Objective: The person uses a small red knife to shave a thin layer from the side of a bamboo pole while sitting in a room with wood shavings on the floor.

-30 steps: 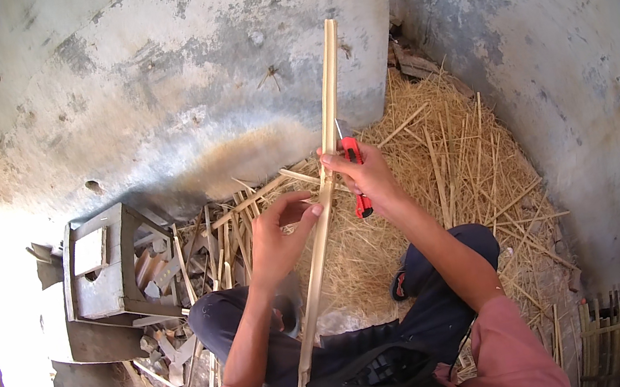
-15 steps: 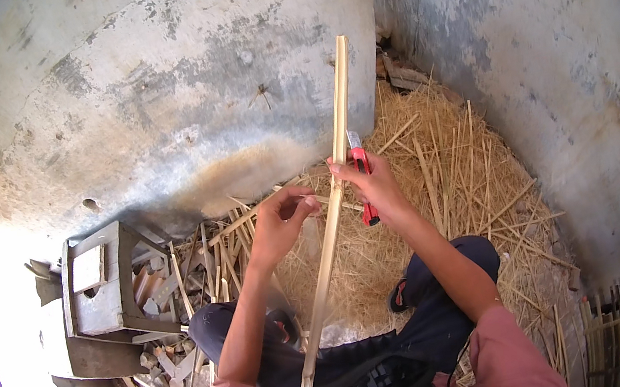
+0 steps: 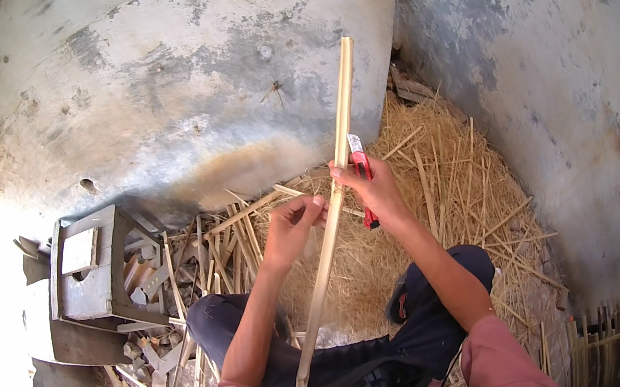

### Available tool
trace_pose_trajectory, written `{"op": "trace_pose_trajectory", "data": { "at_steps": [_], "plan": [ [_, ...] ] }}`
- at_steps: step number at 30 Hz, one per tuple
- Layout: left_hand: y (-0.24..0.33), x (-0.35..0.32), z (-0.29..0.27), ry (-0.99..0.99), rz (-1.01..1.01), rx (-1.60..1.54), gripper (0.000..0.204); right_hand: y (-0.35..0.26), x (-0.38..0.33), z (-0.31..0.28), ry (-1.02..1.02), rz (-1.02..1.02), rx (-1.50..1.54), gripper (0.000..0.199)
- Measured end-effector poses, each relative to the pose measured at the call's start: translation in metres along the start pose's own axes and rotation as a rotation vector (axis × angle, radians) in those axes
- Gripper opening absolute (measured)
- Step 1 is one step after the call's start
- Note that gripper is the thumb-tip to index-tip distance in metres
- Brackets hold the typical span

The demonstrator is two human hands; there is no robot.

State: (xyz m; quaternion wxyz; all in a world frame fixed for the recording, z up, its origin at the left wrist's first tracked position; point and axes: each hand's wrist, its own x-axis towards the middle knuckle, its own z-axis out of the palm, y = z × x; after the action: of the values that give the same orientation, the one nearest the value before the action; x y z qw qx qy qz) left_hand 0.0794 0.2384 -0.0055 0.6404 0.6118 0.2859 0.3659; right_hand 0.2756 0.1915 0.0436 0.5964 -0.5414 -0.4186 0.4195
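Note:
A long, pale split bamboo strip slants from my lap up toward the wall, its grooved inner side partly showing. My right hand grips it above its middle, thumb laid across it near a node. The same hand also holds a red and black utility knife, upright beside the strip with its pale tip end up. Just left of the strip, my left hand is closed in a pinch, its fingertips at or very near the strip's edge. Whatever those fingers hold is too small to make out.
Straw-like bamboo shavings cover the floor ahead and to the right. Loose bamboo sticks and rubble lie at left, beside a grey wooden box. Worn walls close in ahead and right. A slatted piece stands at lower right.
My left hand has moved slightly right, its fingertips closer to the strip. My right hand keeps its hold on strip and knife. The view has shifted a little.

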Motion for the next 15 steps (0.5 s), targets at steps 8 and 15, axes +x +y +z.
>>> {"op": "trace_pose_trajectory", "data": {
  "at_steps": [8,15],
  "plan": [
    [0.021,-0.024,0.003,-0.607,-0.296,0.241,0.056,0.014,0.020,-0.048,0.044,0.087,0.166,0.033],
    [0.059,-0.026,0.006,-0.446,-0.238,0.443,0.039,-0.001,0.025,-0.073,0.082,0.045,0.173,0.033]
  ]
}}
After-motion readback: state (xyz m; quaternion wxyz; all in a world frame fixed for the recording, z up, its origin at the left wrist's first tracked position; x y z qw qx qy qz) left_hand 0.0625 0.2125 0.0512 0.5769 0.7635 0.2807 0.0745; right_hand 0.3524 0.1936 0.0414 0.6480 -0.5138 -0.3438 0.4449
